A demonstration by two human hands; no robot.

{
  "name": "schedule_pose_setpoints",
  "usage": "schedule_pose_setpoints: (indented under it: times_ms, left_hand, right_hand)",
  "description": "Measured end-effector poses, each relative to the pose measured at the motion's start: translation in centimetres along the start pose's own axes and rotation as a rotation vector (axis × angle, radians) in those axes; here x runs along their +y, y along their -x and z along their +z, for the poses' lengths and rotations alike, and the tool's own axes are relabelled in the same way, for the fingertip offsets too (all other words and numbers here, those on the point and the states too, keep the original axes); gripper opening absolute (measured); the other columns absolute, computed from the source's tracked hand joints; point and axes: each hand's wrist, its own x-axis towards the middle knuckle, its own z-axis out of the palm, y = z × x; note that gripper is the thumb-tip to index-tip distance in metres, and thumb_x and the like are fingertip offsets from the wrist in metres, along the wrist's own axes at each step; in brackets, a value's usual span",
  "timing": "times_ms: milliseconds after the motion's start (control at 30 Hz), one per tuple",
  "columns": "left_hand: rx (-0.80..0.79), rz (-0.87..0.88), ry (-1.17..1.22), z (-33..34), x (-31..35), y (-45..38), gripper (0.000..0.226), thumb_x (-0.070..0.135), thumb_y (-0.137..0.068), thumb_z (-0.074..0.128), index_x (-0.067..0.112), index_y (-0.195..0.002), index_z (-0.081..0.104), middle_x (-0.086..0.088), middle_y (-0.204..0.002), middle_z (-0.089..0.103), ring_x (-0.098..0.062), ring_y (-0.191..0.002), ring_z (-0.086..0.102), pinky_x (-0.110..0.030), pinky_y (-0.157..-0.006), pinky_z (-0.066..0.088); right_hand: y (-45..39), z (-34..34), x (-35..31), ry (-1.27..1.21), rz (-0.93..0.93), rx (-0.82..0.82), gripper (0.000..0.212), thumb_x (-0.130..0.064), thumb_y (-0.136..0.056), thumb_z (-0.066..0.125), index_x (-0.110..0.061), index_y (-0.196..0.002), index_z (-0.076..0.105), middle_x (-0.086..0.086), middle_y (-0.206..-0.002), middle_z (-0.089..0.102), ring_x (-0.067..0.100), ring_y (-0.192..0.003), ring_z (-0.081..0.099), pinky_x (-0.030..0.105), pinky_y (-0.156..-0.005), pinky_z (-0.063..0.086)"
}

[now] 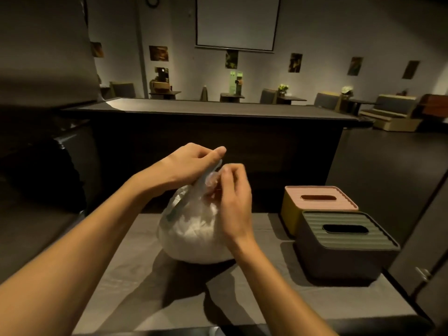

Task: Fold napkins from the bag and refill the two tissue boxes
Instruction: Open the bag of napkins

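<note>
Left hand (pixel 191 163) and right hand (pixel 232 197) both pinch the knotted top of the napkin bag (pixel 194 229), beside two tissue boxes (pixel 339 241)

The bag (pixel 194 229) is showing translucent white. At three o'clock from it, one tissue box (pixel 315 204) is showing yellow under a ribbed pink lid, the other (pixel 339 248) dark grey under ribbed green. The worktop (pixel 135 275) is looking grey.
</note>
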Motion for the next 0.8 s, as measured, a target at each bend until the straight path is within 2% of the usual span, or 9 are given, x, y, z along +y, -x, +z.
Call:
schedule_pose_setpoints:
  times_ms: [67, 133, 233, 300, 367, 467, 567, 700, 800]
  left_hand:
    - [-0.048, 0.053, 0.060, 0.0, -0.7, 0.6, 0.042, 0.053, -0.104, 0.046, 0.025, -0.101, 0.077, 0.000, -0.091, 0.077, -0.013, -0.087, 0.073, -0.035, -0.081, 0.060]
    - [-0.084, 0.092, 0.020, 0.2, -1.0, 1.3, 0.030, 0.049, -0.103, 0.050, 0.032, -0.100, 0.075, 0.005, -0.093, 0.076, -0.008, -0.089, 0.072, -0.033, -0.085, 0.059]
    - [-0.058, 0.127, -0.235, 0.7, -0.9, 2.4, 0.020, 0.046, -0.103, 0.053, 0.034, -0.098, 0.068, 0.007, -0.091, 0.068, -0.008, -0.083, 0.065, -0.025, -0.069, 0.049]
    - [-0.001, 0.154, -0.356, 1.2, -0.7, 2.8, 0.017, 0.040, -0.104, 0.054, 0.030, -0.102, 0.067, 0.009, -0.087, 0.061, -0.006, -0.077, 0.059, -0.020, -0.063, 0.040]
    - [0.053, 0.179, -0.432, 1.8, -0.8, 2.8, 0.022, 0.037, -0.106, 0.052, 0.025, -0.107, 0.070, 0.010, -0.086, 0.058, -0.005, -0.076, 0.056, -0.021, -0.066, 0.042]
    - [0.103, 0.193, -0.413, 2.8, -1.2, 2.4, 0.026, 0.037, -0.108, 0.045, 0.023, -0.103, 0.067, 0.006, -0.093, 0.064, -0.007, -0.082, 0.059, -0.032, -0.079, 0.053]
    - [0.155, 0.182, -0.323, 4.5, -1.1, 2.2, 0.031, 0.036, -0.110, 0.040, 0.020, -0.097, 0.063, 0.005, -0.091, 0.062, -0.012, -0.083, 0.062, -0.039, -0.082, 0.054]
    - [0.198, 0.194, -0.246, 4.6, 0.5, 1.8, 0.038, 0.035, -0.111, 0.035, 0.022, -0.084, 0.057, 0.006, -0.083, 0.060, -0.013, -0.081, 0.061, -0.032, -0.076, 0.047]
    - [0.025, 0.114, 0.002, 2.6, 1.1, 1.8, 0.049, 0.057, -0.104, 0.034, 0.024, -0.114, 0.068, 0.004, -0.117, 0.066, -0.011, -0.105, 0.060, -0.024, -0.086, 0.046]
  right_hand:
    - [-1.1, 0.0, -0.3, 0.015, 0.135, 0.084, 0.025, -0.047, -0.104, 0.050, -0.024, -0.103, 0.060, -0.003, -0.087, 0.071, 0.021, -0.087, 0.071, 0.049, -0.079, 0.059]
    - [-2.1, -0.5, -0.9, 0.062, 0.253, 0.047, 0.036, -0.056, -0.100, 0.051, -0.023, -0.098, 0.065, -0.001, -0.087, 0.074, 0.022, -0.086, 0.074, 0.048, -0.078, 0.062]
    - [-2.9, -1.8, -2.3, 0.178, 0.380, -0.128, 0.041, -0.051, -0.102, 0.056, -0.014, -0.097, 0.072, 0.003, -0.082, 0.072, 0.012, -0.066, 0.069, 0.031, -0.061, 0.057]
    - [-3.4, -2.5, -2.8, 0.363, 0.398, -0.224, 0.041, -0.052, -0.101, 0.056, -0.019, -0.090, 0.077, -0.001, -0.076, 0.072, 0.011, -0.066, 0.069, 0.033, -0.064, 0.061]
    - [-3.6, -2.6, -3.0, 0.509, 0.398, -0.260, 0.046, -0.055, -0.102, 0.050, -0.024, -0.083, 0.078, -0.002, -0.072, 0.073, 0.017, -0.075, 0.072, 0.042, -0.075, 0.064]
    - [-3.4, -2.6, -3.1, 0.603, 0.274, -0.227, 0.054, -0.045, -0.108, 0.041, -0.011, -0.077, 0.070, 0.008, -0.074, 0.068, 0.012, -0.070, 0.065, 0.032, -0.069, 0.053]
    - [-3.2, -3.0, -2.3, 0.508, 0.235, -0.142, 0.050, -0.036, -0.111, 0.037, -0.013, -0.072, 0.059, 0.000, -0.065, 0.056, 0.011, -0.064, 0.052, 0.033, -0.064, 0.043]
    - [-3.0, -3.9, -0.8, 0.409, 0.316, -0.097, 0.048, -0.036, -0.111, 0.035, -0.009, -0.082, 0.063, 0.003, -0.073, 0.059, 0.015, -0.069, 0.054, 0.038, -0.067, 0.044]
    - [-3.0, -5.0, -0.3, 0.178, 0.460, -0.047, 0.047, -0.035, -0.112, 0.034, -0.003, -0.095, 0.064, 0.005, -0.076, 0.066, 0.016, -0.067, 0.067, 0.034, -0.066, 0.057]
